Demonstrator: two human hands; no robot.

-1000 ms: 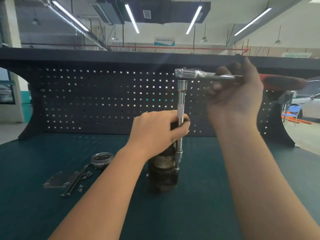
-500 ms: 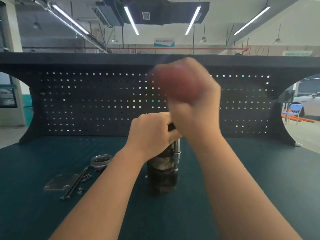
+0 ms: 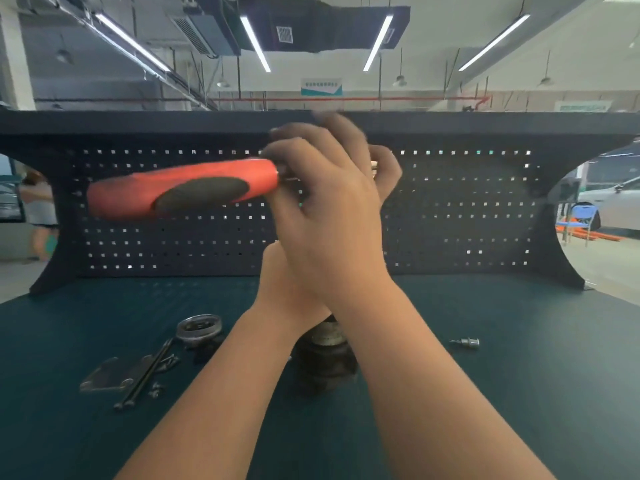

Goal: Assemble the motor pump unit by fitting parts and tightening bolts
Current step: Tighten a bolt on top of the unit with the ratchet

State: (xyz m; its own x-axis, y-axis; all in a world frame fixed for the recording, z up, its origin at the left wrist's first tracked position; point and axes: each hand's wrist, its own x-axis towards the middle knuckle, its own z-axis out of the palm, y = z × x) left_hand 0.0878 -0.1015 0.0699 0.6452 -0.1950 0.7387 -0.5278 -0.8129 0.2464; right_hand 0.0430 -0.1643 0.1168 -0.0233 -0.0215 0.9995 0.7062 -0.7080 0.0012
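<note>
Right hand (image 3: pixel 332 216) clasped around ratchet wrench (image 3: pixel 183 190), red handle pointing left; left hand (image 3: pixel 287 289) grip hidden, above motor pump unit (image 3: pixel 327 358) on desk (image 3: pixel 485 393).

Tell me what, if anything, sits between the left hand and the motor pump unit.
Nothing visible does. The left hand sits directly on top of the motor pump unit, though the right hand, gripping the ratchet, covers the contact. Loose parts lie off to the sides.

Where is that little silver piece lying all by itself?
In the head view, the small silver fitting lies alone on the green bench mat, to the right of the dark motor unit and the person's right forearm.
</note>
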